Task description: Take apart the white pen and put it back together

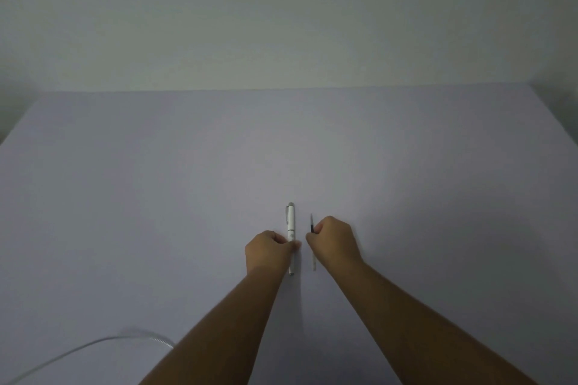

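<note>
A pale table (156, 197) carries two forearms reaching out side by side. The left hand (267, 251) is curled, its fingers (289, 244) pinching the one white pen (291, 228), which lies pointing away (clip end far). Just beside it, the right hand (333, 244) is closed in a loose fist round one thin refill (311, 223), dark tip poking out beyond the knuckles. One cable (78, 350) curves at the near left.

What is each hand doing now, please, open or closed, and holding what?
Left hand: closed on the white pen body.
Right hand: closed on the thin refill, dark tip pointing away.
</note>
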Demonstrator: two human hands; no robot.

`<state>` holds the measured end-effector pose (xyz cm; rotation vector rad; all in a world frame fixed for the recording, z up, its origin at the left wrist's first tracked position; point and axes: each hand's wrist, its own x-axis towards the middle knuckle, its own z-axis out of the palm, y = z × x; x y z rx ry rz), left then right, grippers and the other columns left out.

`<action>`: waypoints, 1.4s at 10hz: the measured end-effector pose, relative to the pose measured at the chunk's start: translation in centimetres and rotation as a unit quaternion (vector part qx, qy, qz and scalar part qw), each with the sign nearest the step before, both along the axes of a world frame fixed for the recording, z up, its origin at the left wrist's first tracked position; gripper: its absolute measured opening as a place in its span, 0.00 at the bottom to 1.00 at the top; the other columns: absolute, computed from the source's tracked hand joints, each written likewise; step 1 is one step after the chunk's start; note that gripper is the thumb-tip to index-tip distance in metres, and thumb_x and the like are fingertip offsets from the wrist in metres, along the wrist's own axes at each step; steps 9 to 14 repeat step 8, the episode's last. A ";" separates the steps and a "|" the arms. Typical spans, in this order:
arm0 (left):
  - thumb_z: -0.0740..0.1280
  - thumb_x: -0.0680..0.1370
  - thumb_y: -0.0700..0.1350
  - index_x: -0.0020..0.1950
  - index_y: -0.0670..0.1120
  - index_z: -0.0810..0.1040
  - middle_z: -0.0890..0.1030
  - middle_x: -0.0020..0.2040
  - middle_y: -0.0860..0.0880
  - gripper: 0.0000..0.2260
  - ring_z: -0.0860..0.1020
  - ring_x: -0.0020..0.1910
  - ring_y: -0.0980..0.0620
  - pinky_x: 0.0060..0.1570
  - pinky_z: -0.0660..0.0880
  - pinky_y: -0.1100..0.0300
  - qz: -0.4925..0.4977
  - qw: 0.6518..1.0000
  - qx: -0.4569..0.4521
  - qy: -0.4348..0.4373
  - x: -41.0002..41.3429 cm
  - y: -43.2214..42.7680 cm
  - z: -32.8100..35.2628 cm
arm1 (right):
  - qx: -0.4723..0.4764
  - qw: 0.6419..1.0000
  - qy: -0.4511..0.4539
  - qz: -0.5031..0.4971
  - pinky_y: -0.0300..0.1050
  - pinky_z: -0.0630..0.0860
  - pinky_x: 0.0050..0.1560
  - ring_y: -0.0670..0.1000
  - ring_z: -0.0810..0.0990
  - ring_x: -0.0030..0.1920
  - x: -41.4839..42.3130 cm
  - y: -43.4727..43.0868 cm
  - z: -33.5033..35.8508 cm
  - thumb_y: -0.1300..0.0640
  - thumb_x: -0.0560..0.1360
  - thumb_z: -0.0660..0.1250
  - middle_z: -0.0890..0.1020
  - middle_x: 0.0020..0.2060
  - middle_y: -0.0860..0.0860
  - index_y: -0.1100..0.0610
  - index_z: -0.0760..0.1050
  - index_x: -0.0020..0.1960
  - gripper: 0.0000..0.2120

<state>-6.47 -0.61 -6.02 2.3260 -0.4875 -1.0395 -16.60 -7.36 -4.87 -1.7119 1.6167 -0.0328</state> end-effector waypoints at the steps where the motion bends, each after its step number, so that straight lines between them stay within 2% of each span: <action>1: 0.75 0.67 0.54 0.39 0.46 0.81 0.80 0.33 0.50 0.12 0.76 0.31 0.54 0.30 0.71 0.64 -0.001 1.000 -0.002 -0.001 0.1 0.0 -0.1 | -0.005 1.000 -0.003 -0.003 0.45 0.76 0.40 0.57 0.83 0.44 0.0 0.1 0.0 0.54 0.71 0.67 0.84 0.42 0.57 0.61 0.80 0.46 0.10; 4: 0.75 0.67 0.55 0.40 0.46 0.81 0.80 0.34 0.50 0.14 0.76 0.32 0.55 0.29 0.69 0.65 -0.011 1.000 -0.002 -0.006 0.2 0.1 0.0 | -0.011 1.000 -0.005 -0.009 0.47 0.77 0.42 0.58 0.81 0.41 -0.1 0.2 0.1 0.53 0.70 0.66 0.81 0.39 0.57 0.62 0.79 0.46 0.12; 6: 0.75 0.67 0.56 0.41 0.46 0.79 0.78 0.33 0.52 0.14 0.74 0.32 0.56 0.29 0.68 0.64 -0.019 1.000 0.002 -0.011 0.2 0.3 0.5 | -0.005 1.000 -0.007 -0.010 0.43 0.71 0.36 0.55 0.75 0.35 -0.3 0.2 0.3 0.53 0.70 0.66 0.77 0.34 0.54 0.57 0.73 0.37 0.08; 7: 0.74 0.67 0.57 0.42 0.46 0.79 0.79 0.35 0.51 0.16 0.75 0.34 0.55 0.32 0.70 0.63 -0.020 1.000 -0.008 -0.013 0.5 0.6 0.7 | -0.017 1.000 -0.016 -0.020 0.47 0.76 0.44 0.58 0.80 0.43 -0.4 0.2 0.5 0.51 0.73 0.64 0.82 0.41 0.57 0.60 0.76 0.44 0.12; 8: 0.70 0.71 0.57 0.48 0.45 0.77 0.81 0.46 0.47 0.17 0.77 0.42 0.50 0.41 0.74 0.59 -0.008 0.999 -0.012 -0.045 0.8 1.2 1.4 | -0.042 0.997 -0.033 -0.058 0.46 0.74 0.44 0.56 0.79 0.47 -0.7 -0.2 1.3 0.48 0.76 0.60 0.82 0.48 0.56 0.58 0.75 0.50 0.14; 14: 0.70 0.71 0.57 0.48 0.45 0.77 0.81 0.46 0.47 0.17 0.77 0.42 0.50 0.41 0.74 0.59 -0.008 0.999 -0.012 -0.045 0.8 1.2 1.4 | -0.042 0.997 -0.033 -0.058 0.46 0.74 0.44 0.56 0.79 0.47 -0.7 -0.2 1.3 0.48 0.76 0.60 0.82 0.48 0.56 0.58 0.75 0.50 0.14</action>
